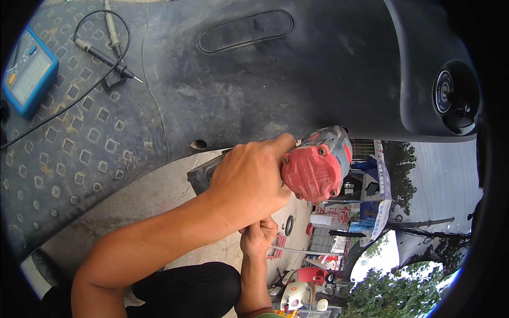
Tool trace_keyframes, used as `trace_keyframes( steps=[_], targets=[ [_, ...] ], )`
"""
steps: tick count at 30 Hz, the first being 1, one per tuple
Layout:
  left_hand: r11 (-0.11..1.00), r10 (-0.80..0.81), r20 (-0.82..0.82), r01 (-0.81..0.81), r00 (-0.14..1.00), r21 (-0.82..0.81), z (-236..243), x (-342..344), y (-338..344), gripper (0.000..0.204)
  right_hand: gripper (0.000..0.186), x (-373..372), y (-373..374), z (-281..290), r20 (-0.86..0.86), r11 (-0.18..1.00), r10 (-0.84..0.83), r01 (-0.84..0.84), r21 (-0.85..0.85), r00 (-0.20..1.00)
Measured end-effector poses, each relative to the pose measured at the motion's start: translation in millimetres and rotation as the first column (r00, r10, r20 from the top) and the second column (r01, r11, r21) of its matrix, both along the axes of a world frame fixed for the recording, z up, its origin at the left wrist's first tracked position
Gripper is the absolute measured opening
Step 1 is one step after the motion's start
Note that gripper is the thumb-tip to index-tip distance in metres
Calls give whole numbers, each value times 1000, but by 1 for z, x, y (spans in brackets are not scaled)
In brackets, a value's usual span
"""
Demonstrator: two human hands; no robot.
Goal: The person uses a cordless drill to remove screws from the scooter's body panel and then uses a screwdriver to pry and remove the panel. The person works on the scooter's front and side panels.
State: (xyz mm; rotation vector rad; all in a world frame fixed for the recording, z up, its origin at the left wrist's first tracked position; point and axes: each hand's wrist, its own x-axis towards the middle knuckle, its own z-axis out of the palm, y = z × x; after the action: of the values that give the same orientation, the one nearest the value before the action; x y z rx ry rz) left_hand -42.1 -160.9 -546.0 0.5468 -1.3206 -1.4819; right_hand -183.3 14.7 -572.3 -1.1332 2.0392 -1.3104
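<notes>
My left hand (246, 177), back toward me, is closed around the handle of a red and grey cordless power driver (313, 172). The driver's red rear cap faces me, and its nose is hidden behind its body against the edge of a black scooter panel (254, 95). Left of the hand shows the dark block (197, 177) at the end of the handle. Below and beyond my left wrist, my right hand (259, 236) is curled closed; whatever it may hold cannot be made out. A round hole (199, 144) sits in the panel's edge near the left hand.
On the studded footboard (69, 143) lie a blue multimeter (33, 69) and black test probes (108, 61) with a looping cable. A key switch (448, 98) is at the far right. My black-clad knee (185, 289) is below. Beyond stand parked scooters (302, 289) and an awning (376, 212).
</notes>
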Motion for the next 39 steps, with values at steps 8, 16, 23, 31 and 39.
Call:
trace_keyframes(
  steps=[8,16,23,31,39],
  targets=[
    [1000,-11,-29,12,1000,17,-1,-5,6,22,23,-1,-2,-3,-62,999,-5,1,-53,998],
    [1000,19,-12,-18,1000,25,-3,-5,4,29,23,-2,2,-1,-48,1000,-6,4,-29,999],
    [998,65,-82,-62,995,31,-5,-9,3,29,22,-1,1,0,-23,1000,-22,22,-2,999],
    [992,-56,-125,70,991,110,-11,20,10,24,20,-4,4,2,4,999,-27,28,-20,1000],
    [991,-19,-231,49,973,125,-23,22,17,34,22,3,0,1,-28,998,-47,46,-44,998]
  ],
)
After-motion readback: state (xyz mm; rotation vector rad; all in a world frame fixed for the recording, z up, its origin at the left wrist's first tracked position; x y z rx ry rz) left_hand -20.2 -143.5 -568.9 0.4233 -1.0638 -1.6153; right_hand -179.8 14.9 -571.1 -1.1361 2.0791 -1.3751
